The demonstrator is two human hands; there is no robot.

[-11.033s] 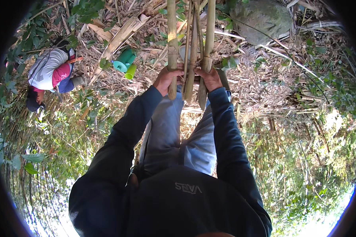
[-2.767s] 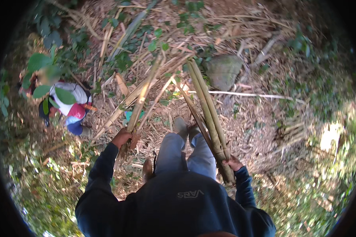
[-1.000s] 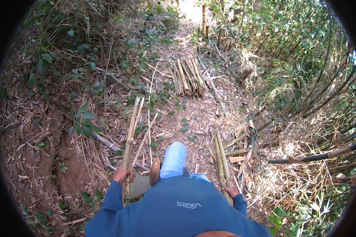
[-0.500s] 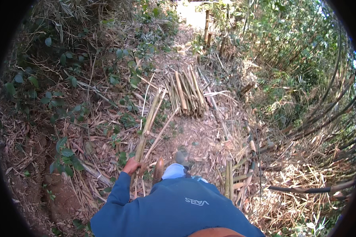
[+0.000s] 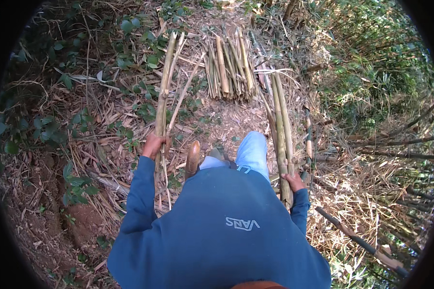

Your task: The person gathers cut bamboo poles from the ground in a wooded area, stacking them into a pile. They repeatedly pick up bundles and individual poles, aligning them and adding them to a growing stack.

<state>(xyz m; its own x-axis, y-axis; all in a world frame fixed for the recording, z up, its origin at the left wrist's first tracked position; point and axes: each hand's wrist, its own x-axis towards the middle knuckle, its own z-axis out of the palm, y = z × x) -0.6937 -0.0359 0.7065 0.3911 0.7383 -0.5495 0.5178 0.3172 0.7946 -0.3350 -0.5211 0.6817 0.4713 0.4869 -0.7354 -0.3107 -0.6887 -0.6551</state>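
The single head view looked steeply down and forward from above the person's blue sweatshirt [image 5: 226, 231], close to the torso, the ground path [image 5: 222, 120] and a bamboo pile [image 5: 229, 67] farther ahead; edges bent by fisheye.

The blue sweatshirt [image 5: 226, 231] hides the legs, and both hands' [image 5: 154, 144] fingers wrap behind bamboo bundles [image 5: 161, 96].

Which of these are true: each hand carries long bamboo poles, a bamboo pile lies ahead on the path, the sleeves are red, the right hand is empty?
1. Each hand carries long bamboo poles. True: the left hand grips the thin greenish-tan bamboo poles and the right hand grips the thicker tan bamboo poles.
2. A pile of cut bamboo lies ahead on the path. True.
3. The sleeves are red. False: they are blue.
4. The right hand is empty. False: it holds poles.
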